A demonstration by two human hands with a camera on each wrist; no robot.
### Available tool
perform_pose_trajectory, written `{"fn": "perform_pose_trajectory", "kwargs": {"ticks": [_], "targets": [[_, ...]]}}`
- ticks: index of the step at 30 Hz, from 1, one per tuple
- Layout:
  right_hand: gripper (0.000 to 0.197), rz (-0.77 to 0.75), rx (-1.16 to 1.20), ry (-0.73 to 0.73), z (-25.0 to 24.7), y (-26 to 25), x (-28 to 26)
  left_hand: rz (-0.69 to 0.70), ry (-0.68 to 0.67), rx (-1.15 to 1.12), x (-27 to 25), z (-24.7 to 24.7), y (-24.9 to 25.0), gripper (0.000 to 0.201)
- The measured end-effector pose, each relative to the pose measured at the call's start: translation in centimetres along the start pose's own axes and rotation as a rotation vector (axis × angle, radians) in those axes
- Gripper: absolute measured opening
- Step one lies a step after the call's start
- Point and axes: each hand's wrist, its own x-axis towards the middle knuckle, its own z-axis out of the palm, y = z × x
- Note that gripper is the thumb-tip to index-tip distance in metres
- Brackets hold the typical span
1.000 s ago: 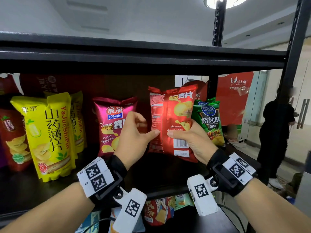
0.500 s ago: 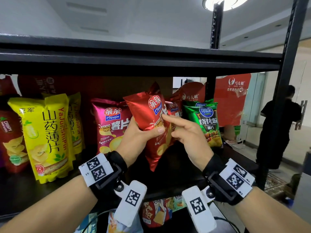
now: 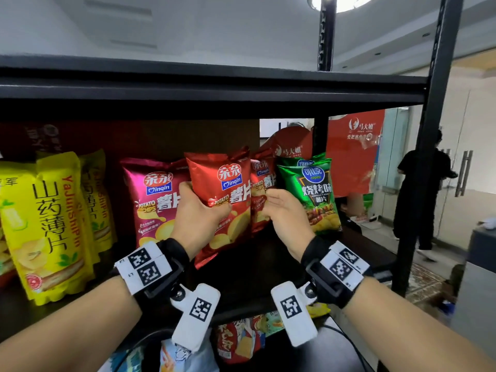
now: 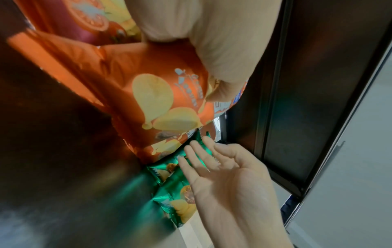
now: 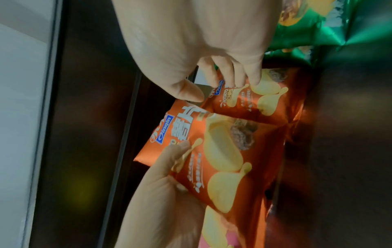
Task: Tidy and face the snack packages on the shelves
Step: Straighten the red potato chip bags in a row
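A red Qinqin chip bag [image 3: 225,200] stands front-facing at the middle of the shelf [image 3: 249,280], tilted slightly, and my left hand [image 3: 200,210] grips its left side with the thumb across the front. In the right wrist view that thumb presses the red bag [image 5: 222,159]. My right hand [image 3: 279,210] is off that bag, fingers nearly straight. Its fingertips [image 5: 235,78] touch a second red bag [image 3: 261,183] standing just behind. A green bag [image 3: 311,194] stands to the right and a magenta bag [image 3: 150,200] to the left.
Yellow bags [image 3: 45,226] fill the shelf's left end. The upper shelf board [image 3: 214,87] hangs close above the bag tops. A black upright post [image 3: 421,170] bounds the right side. More snack packs [image 3: 236,339] lie on the shelf below. A person in black [image 3: 421,191] stands beyond.
The red bag showed its back a second ago; it was turned round and now faces front. My right hand let go of it and moved to the red bag behind.
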Motion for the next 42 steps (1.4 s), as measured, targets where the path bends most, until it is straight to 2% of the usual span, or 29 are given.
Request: {"fn": "perform_pose_trajectory", "kwargs": {"ticks": [4, 10, 14, 17, 21, 25, 26, 32, 35, 36, 39, 40, 42], "targets": [[0.025, 0.061, -0.08, 0.025, -0.9, 1.1, 2.4, -0.034, -0.007, 0.071, 0.6, 0.4, -1.0, 0.06], [0.047, 0.169, -0.195, -0.04, -1.3, 1.2, 6.1, -0.108, -0.039, 0.132, 2.0, 0.6, -1.4, 0.051], [0.059, 0.232, -0.185, -0.101, -0.7, 1.1, 7.9, -0.151, -0.05, 0.134, 2.4, 0.6, -1.3, 0.048], [0.047, 0.242, -0.193, -0.112, -0.4, 1.2, 8.7, -0.208, -0.072, 0.139, 2.2, 0.4, -1.1, 0.054], [0.036, 0.227, -0.197, -0.112, -0.3, 1.7, 9.7, -0.247, -0.094, 0.158, 1.7, 0.5, -0.5, 0.078], [0.012, 0.202, -0.208, -0.099, -0.1, 2.6, 10.0, -0.225, -0.067, 0.208, 1.7, 1.1, -0.5, 0.082], [0.011, 0.192, -0.208, -0.096, -0.1, 2.7, 10.0, -0.221, -0.065, 0.208, 1.7, 1.3, -0.6, 0.082], [0.028, 0.103, -0.159, -0.067, 0.5, 2.9, 10.2, -0.213, -0.066, 0.186, 1.9, 1.5, -1.6, 0.085], [0.053, 0.071, -0.157, -0.074, 0.3, 2.6, 10.6, -0.215, -0.049, 0.191, 2.0, 1.4, -1.7, 0.084], [0.054, 0.087, -0.129, -0.109, 0.2, 2.6, 10.6, -0.219, -0.052, 0.188, 2.0, 1.5, -1.7, 0.083], [0.026, 0.164, -0.056, -0.242, 0.2, 2.7, 10.2, -0.224, -0.056, 0.186, 2.0, 1.5, -1.6, 0.08], [0.024, 0.177, -0.057, -0.232, 0.3, 2.9, 10.1, -0.225, -0.055, 0.184, 2.0, 1.5, -1.6, 0.079], [0.033, 0.149, -0.108, -0.14, 0.6, 3.0, 10.1, -0.222, -0.052, 0.177, 1.9, 1.6, -1.5, 0.078]]}}
